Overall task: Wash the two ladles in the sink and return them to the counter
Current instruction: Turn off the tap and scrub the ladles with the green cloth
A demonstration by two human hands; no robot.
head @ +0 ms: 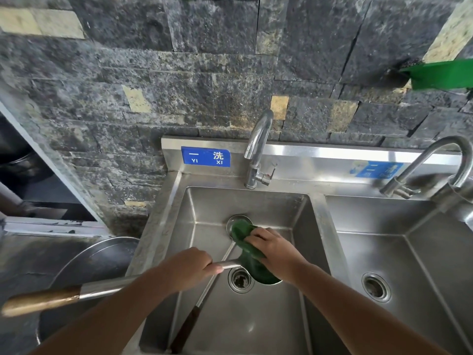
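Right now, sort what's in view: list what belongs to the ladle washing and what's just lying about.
Job: held ladle, second ladle, green cloth, left basin, left tap.
Lying about: right basin, right tap, round metal pan, blue label.

One ladle [188, 326] lies slantwise on the left basin [268, 329] floor; the held ladle's handle [102, 288] bars its left rim. Free room is in the right basin [422, 290].

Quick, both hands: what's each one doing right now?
Left hand: grips the ladle by its shaft.
Right hand: holds the green scrub cloth.
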